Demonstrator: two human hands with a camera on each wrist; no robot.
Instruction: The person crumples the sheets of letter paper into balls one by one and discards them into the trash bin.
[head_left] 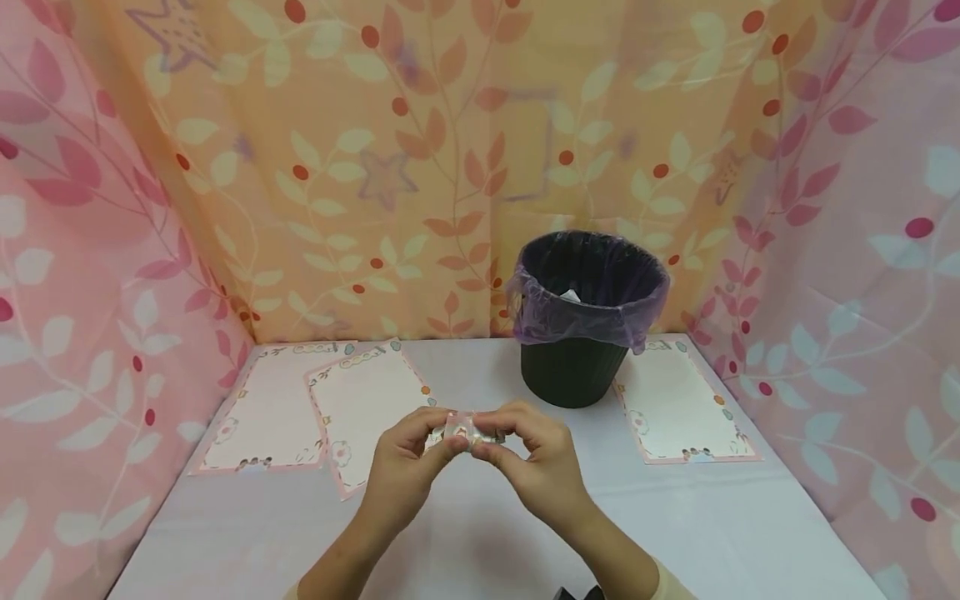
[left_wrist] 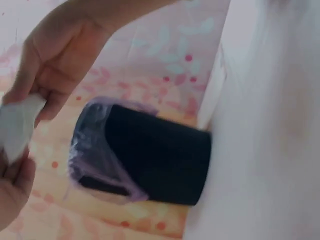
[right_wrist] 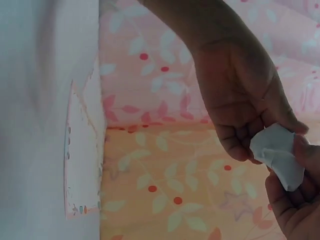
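A small crinkled wrapper (head_left: 459, 427) is held between both hands above the table; it looks shiny with some print in the head view. From beneath, in the two wrist views, the wrapper (left_wrist: 19, 125) (right_wrist: 276, 154) appears plain whitish. My left hand (head_left: 408, 462) pinches its left end between thumb and fingers. At the other end, my right hand (head_left: 536, 458) pinches it in the same way, the thumbs nearly meeting. Whether anything is inside the wrapper, I cannot tell.
A black bin (head_left: 573, 371) with a purple liner stands at back right, something white inside. Two bordered paper sheets (head_left: 375, 408) lie at left, another sheet (head_left: 686, 408) at right. Patterned curtains (head_left: 450, 167) enclose the table (head_left: 480, 533). A black object (head_left: 577, 593) shows at the bottom edge.
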